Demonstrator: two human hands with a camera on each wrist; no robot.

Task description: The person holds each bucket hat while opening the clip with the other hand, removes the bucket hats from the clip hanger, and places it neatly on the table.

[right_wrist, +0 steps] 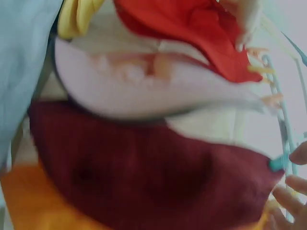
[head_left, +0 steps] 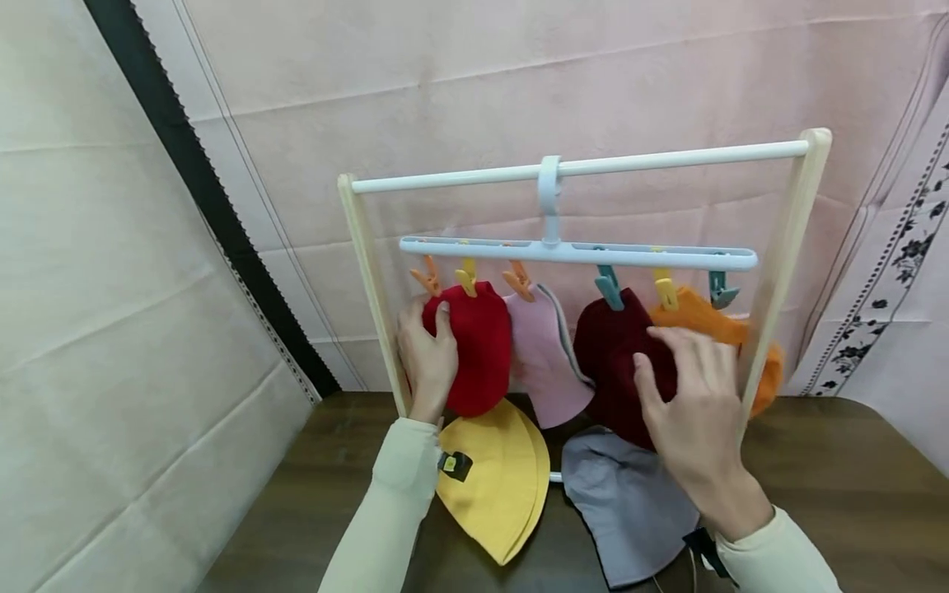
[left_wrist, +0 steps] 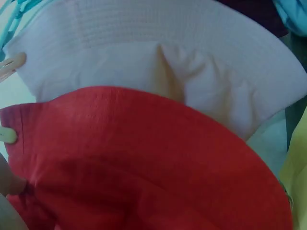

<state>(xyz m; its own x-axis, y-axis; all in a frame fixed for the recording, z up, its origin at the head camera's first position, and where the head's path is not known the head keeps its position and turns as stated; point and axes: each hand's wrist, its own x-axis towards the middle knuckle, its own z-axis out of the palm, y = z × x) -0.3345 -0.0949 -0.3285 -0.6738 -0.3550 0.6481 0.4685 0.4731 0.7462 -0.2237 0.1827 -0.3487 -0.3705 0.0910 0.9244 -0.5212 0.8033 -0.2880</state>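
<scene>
A red bucket hat [head_left: 474, 346] hangs clipped under a light blue hanger [head_left: 489, 247]. My left hand [head_left: 430, 354] holds its left edge, the thumb on the front of the cloth; the other fingers are mostly hidden behind. To the right hang a pink hat [head_left: 539, 354], a dark maroon hat [head_left: 615, 354] and an orange hat [head_left: 693, 313]. My right hand [head_left: 693, 395] is in front of the maroon and orange hats, thumb and fingers apart with nothing gripped. In the right wrist view, its fingers are near a teal clip [right_wrist: 277, 163] on the maroon hat [right_wrist: 144, 167].
The hanger hooks over the white bar of a stand [head_left: 460, 178] with cream side posts. Orange, yellow and teal clips line the hanger. A yellow hat [head_left: 497, 478] and a grey-blue hat [head_left: 630, 502] are lower down, over the dark wooden table [head_left: 296, 511]. Pale cloth hangs behind.
</scene>
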